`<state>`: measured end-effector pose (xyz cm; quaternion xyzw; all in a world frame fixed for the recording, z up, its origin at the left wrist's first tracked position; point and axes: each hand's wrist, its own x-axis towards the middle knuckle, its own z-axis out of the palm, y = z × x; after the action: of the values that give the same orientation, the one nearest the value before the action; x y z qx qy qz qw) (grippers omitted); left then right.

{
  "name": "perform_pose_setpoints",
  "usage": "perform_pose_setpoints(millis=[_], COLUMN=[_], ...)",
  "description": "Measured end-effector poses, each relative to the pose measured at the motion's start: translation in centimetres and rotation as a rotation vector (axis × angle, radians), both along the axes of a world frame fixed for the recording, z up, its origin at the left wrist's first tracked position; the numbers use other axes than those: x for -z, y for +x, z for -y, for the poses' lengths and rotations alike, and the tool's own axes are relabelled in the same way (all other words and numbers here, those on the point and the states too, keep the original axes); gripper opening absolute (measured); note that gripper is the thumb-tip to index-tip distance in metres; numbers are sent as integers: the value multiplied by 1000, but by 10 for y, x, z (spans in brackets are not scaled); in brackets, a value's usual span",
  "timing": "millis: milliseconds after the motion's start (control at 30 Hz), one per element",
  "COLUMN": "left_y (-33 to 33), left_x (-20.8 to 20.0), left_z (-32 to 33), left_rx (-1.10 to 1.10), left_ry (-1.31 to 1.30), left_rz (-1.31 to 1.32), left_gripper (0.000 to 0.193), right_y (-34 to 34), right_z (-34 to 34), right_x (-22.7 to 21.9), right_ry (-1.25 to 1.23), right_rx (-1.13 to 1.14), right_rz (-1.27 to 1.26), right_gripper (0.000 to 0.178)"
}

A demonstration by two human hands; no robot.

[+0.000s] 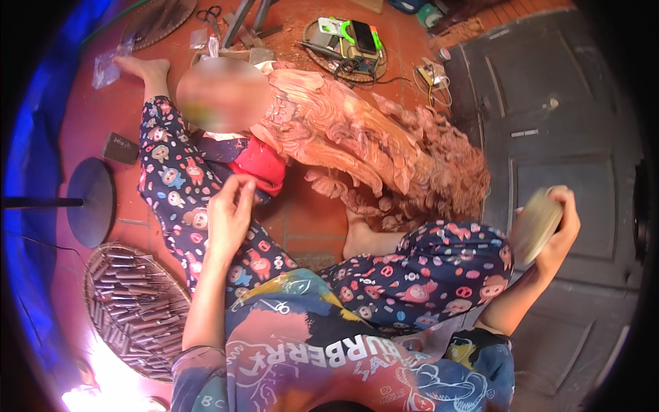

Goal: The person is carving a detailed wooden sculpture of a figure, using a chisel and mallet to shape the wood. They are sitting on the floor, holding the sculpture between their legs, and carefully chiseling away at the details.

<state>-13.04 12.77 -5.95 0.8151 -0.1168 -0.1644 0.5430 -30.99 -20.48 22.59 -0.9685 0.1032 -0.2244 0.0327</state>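
A large reddish-brown wood carving (343, 130) with flowing folds lies on its side in front of me, its far-left end blurred out. My left hand (230, 213) is above my left thigh, beside a red cloth bundle (259, 163) under the carving. Its thumb and fingers are pinched together; whether something small is between them I cannot make out. Out at the right, above my bent knee, my right hand (561, 230) grips a pale, thick wooden block with a rounded outline (537, 225), smeared by motion. Neither hand touches the carving.
A round basket of carving chisels (137, 309) is at my left, near a black round stand base (93, 202) and a dark block (120, 147). Beyond the carving, a round tray (319, 31) holds a phone and tools. Dark door panels (563, 165) border the right.
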Motion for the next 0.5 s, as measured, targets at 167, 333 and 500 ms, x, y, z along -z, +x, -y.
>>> perform_pose_setpoints(millis=[167, 333, 500], left_y=[-7, -9, -2], left_x=[42, 66, 64], left_z=[4, 18, 30], left_rx=[485, 592, 600], left_ry=[372, 583, 576], left_rz=[105, 106, 38], left_gripper=[23, 25, 25], right_y=[63, 79, 52], right_z=[-5, 18, 54], right_x=[26, 57, 46], right_ry=[-366, -368, -257], right_rx=[-414, -476, -223], right_rz=[-330, -534, -372], right_gripper=[28, 27, 37])
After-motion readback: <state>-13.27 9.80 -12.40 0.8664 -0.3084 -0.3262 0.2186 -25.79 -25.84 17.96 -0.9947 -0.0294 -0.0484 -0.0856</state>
